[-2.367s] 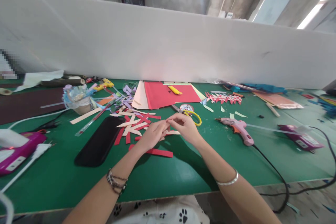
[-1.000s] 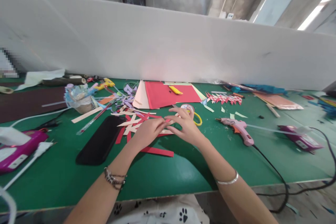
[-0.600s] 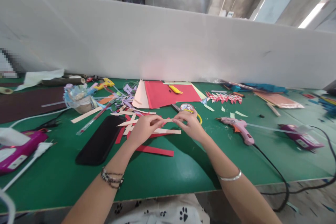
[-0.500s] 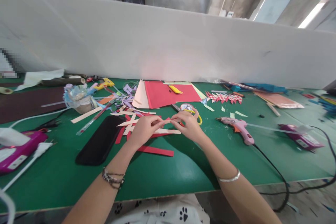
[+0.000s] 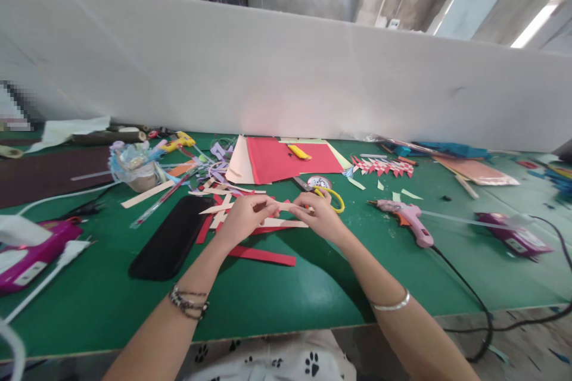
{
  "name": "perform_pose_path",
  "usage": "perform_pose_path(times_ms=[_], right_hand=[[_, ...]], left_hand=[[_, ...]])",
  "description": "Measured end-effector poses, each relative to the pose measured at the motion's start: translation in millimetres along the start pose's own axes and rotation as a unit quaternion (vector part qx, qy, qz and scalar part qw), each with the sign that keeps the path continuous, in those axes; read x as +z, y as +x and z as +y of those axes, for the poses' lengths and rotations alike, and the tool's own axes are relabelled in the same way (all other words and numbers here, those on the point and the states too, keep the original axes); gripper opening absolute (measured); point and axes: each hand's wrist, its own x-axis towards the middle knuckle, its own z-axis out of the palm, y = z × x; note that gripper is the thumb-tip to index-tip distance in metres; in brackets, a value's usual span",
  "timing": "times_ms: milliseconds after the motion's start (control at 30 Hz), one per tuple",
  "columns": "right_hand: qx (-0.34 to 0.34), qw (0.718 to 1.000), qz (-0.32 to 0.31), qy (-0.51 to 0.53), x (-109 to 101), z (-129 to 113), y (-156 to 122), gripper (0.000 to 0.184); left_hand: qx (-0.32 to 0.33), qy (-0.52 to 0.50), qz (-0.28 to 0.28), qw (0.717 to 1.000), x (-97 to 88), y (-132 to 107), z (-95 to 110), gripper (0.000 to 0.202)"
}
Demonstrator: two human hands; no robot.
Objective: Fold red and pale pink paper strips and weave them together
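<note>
Between my two hands a narrow pale paper strip (image 5: 285, 206) is stretched, pinched at either end. My left hand (image 5: 247, 217) has thumb and fingertips pressed on its left part. The fingers of my right hand (image 5: 316, 212) are closed on its right end. Below and around them lie loose red paper strips (image 5: 263, 255) and pale paper strips (image 5: 288, 223), some crossing each other. Just beyond my right hand sit yellow-handled scissors (image 5: 336, 199) and a roll of tape (image 5: 319, 181). My fingers hide part of the held strip.
A black phone (image 5: 172, 238) lies left of my hands. On the right rests a pink glue gun (image 5: 409, 217) with its cord, near a purple power strip (image 5: 513, 232). Behind are red paper (image 5: 286, 166), a yellow cutter (image 5: 298, 152) and a woven red-and-white paper piece (image 5: 382, 165).
My hands have shifted only slightly, with the fingers adjusting along the strip. More of the pale strip shows between them now. Other things lie where they were.
</note>
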Motion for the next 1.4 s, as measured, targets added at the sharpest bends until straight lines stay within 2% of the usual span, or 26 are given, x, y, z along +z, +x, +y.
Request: perform_pose_path(times_ms=[133, 300, 467, 667, 1067, 1300, 1400], right_hand=[[-0.013, 1.0, 0.004, 0.022, 2.1, -0.5, 0.1, 0.015], [-0.003, 0.998, -0.01, 0.064, 6.8, -3.6, -0.8, 0.021], [0.02, 0.994, -0.048, 0.092, 7.1, -1.0, -0.9, 0.027], [0.021, 0.995, -0.036, 0.09, 1.9, 2.9, -0.2, 0.022], [0.017, 0.995, -0.045, 0.082, 7.8, 0.6, 0.0, 0.026], [0.009, 0.98, -0.053, 0.194, 10.6, 4.8, 1.3, 0.028], [0.007, 0.978, -0.045, 0.206, 11.4, 4.0, 1.6, 0.028]], left_hand=[[0.016, 0.021, -0.028, 0.999, 0.9, -0.6, 2.8, 0.033], [0.02, 0.047, 0.001, 0.999, 5.6, -1.3, 6.8, 0.034], [0.011, 0.042, -0.006, 0.999, 6.5, -1.1, 6.9, 0.032], [-0.003, -0.027, -0.017, 0.999, 1.7, 0.1, -0.4, 0.029], [0.011, 0.017, -0.001, 1.0, 4.2, -0.2, 2.6, 0.031], [0.006, 0.019, -0.002, 1.0, 4.1, -0.6, 2.1, 0.032], [0.003, 0.025, -0.007, 1.0, 4.2, -0.7, 1.7, 0.033]])
